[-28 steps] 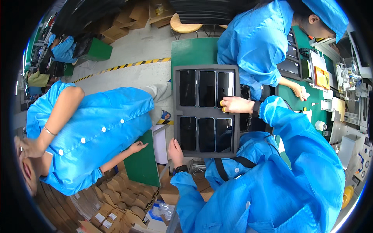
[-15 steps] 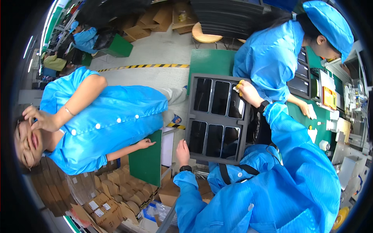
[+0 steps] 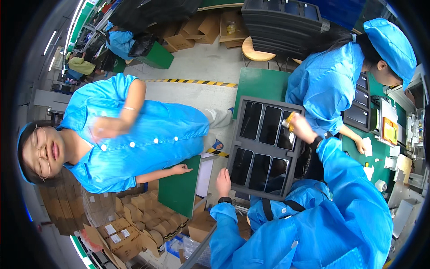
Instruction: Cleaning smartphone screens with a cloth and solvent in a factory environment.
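Observation:
A dark grey tray (image 3: 236,142) holds two rows of black-screened phones (image 3: 257,171), three in each row. My right hand (image 3: 303,128) is over the tray's far right corner, above the last phone of the far row. Yellow finger covers show on its fingertips, which pinch a small white wipe (image 3: 285,122). My left hand (image 3: 223,182) is beside the tray's left edge near its lower corner, fingers stretched out and holding nothing visible. Whether it touches the tray is hard to tell.
A co-worker in blue (image 3: 322,80) sits at a green bench on the right, a white cloth (image 3: 367,146) by their hand. Another person in blue (image 3: 148,123) stands left. Stacked trays (image 3: 282,31), a stool (image 3: 257,50) and open cartons (image 3: 197,31) stand behind; more cartons (image 3: 118,237) lie lower left.
The whole view has shifted, so most things sit further right and lower. My right hand stays at the same phone. The standing person's raised hand has dropped from their face to their chest.

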Tool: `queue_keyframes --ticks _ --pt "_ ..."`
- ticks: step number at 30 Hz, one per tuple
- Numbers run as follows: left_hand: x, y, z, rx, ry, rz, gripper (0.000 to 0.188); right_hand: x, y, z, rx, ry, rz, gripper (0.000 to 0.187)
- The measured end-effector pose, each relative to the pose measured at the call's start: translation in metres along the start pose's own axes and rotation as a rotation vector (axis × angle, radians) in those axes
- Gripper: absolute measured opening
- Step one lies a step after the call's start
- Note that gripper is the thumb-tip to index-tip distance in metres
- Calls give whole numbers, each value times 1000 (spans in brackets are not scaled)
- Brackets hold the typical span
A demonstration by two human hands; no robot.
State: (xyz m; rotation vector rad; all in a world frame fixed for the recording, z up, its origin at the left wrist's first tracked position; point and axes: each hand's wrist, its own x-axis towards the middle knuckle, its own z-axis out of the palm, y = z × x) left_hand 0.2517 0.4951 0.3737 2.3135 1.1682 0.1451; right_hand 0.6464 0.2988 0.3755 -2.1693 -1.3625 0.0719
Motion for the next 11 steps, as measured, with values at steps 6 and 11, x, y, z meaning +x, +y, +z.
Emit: queue_keyframes --ticks 6,11 --pt "0 -6 3 0 1 21 28 16 34 9 26 28 10 11" --pt "-2 -6 1 -46 -16 -3 30 -19 0 16 -2 -40 -128 19"
